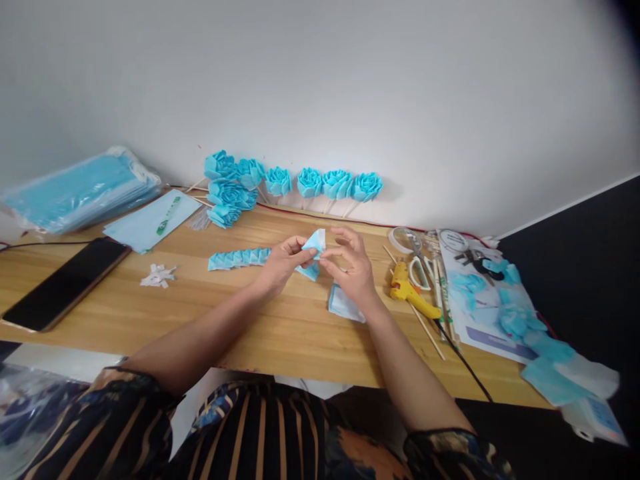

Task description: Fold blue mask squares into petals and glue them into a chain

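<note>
Holding a folded blue cloth [317,241] above the worktop [280,330], pinched in the grip of the left hand [282,263]; touching its lower corner with the right hand [354,265], cannot tell whether clamped. Could unfold or crease crookedly through slack thumb pressure.

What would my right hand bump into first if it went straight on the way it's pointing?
Most likely the small folded piece of thin blue-and-white sheet pinched in your left hand: your right hand points leftward at it. Depth is unclear, so they may be touching.
</note>
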`<state>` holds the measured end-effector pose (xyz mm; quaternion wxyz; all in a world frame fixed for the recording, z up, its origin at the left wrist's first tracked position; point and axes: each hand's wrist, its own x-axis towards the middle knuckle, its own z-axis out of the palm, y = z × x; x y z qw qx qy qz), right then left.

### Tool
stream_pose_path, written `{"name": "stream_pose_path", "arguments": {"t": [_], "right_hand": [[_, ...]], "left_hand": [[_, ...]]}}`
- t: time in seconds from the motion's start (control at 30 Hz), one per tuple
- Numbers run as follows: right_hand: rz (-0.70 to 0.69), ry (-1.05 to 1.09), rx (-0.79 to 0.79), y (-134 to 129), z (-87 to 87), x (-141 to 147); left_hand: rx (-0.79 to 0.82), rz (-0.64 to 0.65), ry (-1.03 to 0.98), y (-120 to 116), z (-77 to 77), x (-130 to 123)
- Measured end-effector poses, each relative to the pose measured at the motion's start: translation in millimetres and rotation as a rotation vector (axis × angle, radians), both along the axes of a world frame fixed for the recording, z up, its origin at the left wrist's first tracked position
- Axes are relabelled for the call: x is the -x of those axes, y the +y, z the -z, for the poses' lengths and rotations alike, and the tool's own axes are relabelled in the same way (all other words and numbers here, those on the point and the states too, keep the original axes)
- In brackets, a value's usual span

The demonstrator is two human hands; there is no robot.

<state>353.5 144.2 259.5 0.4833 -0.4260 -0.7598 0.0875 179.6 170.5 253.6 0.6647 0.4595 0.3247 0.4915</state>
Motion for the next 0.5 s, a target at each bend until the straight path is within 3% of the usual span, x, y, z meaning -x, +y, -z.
{"name": "stream_pose_path", "arguments": {"t": [0.2, 0.5], "right_hand": [[0.076, 0.004, 0.019, 0.0, -1.6, -0.2], [0.084, 0.019, -0.007, -0.8, -3.5, -0.1]], "left_hand": [[-0.003, 0.003, 0.030, -0.4, 0.4, -0.5], [-0.002, 0.003, 0.022, -0.7, 1.6, -0.4]]}}
